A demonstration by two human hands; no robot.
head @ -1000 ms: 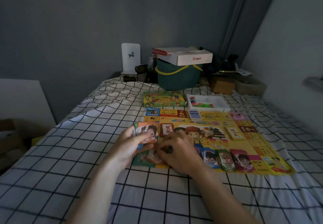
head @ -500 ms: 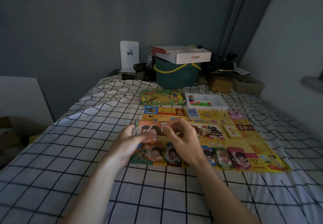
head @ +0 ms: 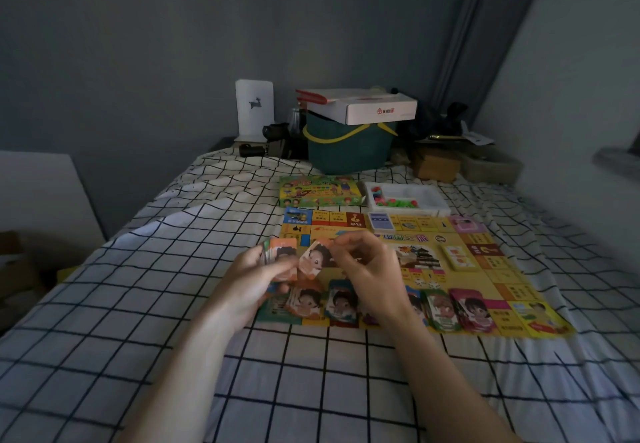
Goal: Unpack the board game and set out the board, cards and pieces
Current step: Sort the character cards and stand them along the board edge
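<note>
The game board lay flat on the checked bed. The left hand gripped the card stack; the right hand fingers pinched one card. On soft bedding, laid piles could probably slide.

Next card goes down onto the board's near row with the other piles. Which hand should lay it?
Right. The right hand already pinches a single card lifted clear of the deck, above the board and its near row of piles. The left hand is occupied gripping the deck.
</note>
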